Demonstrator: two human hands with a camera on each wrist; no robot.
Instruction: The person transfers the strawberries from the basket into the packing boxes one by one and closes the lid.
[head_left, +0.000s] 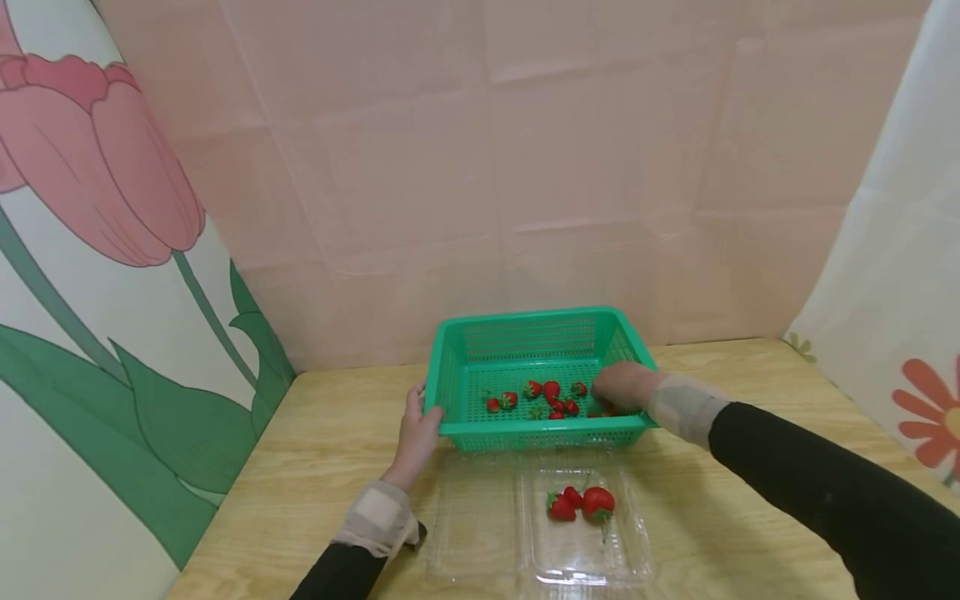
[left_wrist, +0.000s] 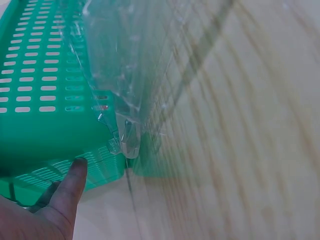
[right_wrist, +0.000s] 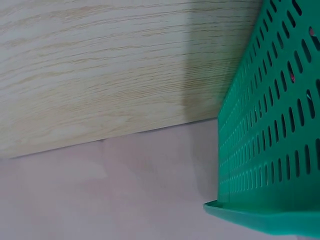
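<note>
A green plastic basket (head_left: pixel 525 429) with slotted walls stands on the table, with several small strawberries (head_left: pixel 552 389) scattered over its floor. My left hand (head_left: pixel 416 433) grips its left rim near the front corner, the thumb over the edge. In the left wrist view, a digit of the left hand (left_wrist: pixel 65 200) lies against the green wall. My right hand (head_left: pixel 624 387) reaches down inside the basket's right end, beside red fruit (head_left: pixel 603 412). Its fingertips are hidden, so I cannot tell what they hold.
In front of the basket lies an opened clear plastic clamshell box (head_left: pixel 540 575). Its right half holds two strawberries (head_left: pixel 561 507) and a larger, rounder red fruit (head_left: pixel 598 504) with a green stem. A pink sheet (head_left: pixel 525 167) hangs behind the wooden table (head_left: pixel 750 467).
</note>
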